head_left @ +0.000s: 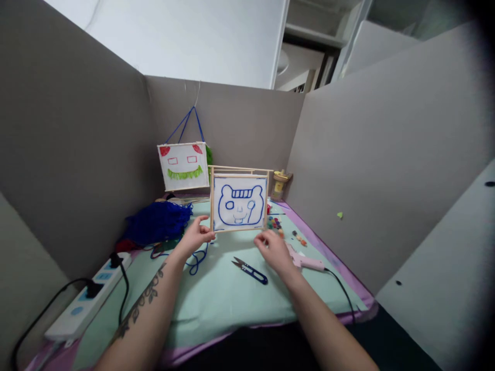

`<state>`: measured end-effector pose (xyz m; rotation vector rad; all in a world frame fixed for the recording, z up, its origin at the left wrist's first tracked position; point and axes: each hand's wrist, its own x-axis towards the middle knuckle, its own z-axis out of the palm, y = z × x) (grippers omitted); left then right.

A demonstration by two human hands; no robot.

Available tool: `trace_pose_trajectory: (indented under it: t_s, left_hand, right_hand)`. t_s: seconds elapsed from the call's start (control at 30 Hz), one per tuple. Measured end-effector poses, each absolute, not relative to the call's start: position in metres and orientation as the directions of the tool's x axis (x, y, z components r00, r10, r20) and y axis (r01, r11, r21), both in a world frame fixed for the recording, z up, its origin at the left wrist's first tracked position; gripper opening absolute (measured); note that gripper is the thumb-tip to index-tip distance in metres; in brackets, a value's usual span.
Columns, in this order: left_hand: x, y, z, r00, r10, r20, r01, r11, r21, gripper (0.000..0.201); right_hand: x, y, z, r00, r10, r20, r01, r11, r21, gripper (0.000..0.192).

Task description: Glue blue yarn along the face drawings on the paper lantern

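Note:
A wooden stick frame (240,202) stands upright on the green mat (232,296); its front panel is white with a bear face outlined in blue yarn. My left hand (196,237) pinches the frame's lower left corner. Just below the lower right corner, my right hand (275,251) hovers with fingers loosely curled and nothing in it. Blue-handled thread snips (250,270) lie on the mat between my hands. A pink glue gun (307,262) lies right of my right hand.
A finished lantern (184,166) with a red and green face hangs on the back partition. A blue yarn pile (158,222) lies at left, a white power strip (91,300) at far left. Small beads (275,223) and a yellow-topped bottle (280,185) sit behind. Grey partitions enclose the desk.

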<state>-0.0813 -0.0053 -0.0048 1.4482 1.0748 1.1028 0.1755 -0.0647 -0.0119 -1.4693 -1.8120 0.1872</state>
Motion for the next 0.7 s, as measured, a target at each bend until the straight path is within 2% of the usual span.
trace_pose_trajectory:
  t_s: [0.07,0.13,0.37,0.7]
  left_hand:
    - [-0.082,-0.004,-0.006,0.200,0.975,0.099,0.072,-0.115,0.991,0.075]
    - [-0.082,-0.004,-0.006,0.203,0.975,0.092,0.076,-0.109,0.991,0.076]
    - [-0.079,-0.007,-0.004,0.208,0.975,0.083,0.085,-0.102,0.991,0.077]
    - [-0.078,-0.009,-0.002,0.224,0.971,0.087,0.081,-0.107,0.991,0.075]
  right_hand:
    - [0.174,-0.048,0.001,0.077,0.815,0.574,0.755,0.329,-0.568,0.018]
    - [0.171,-0.032,0.010,0.167,0.777,0.607,0.753,0.297,-0.588,0.018]
    - [0.154,-0.008,0.013,0.323,0.791,0.519,0.794,0.072,-0.604,0.024]
    - [0.151,0.005,0.013,0.402,0.780,0.479,0.714,0.061,-0.697,0.022]
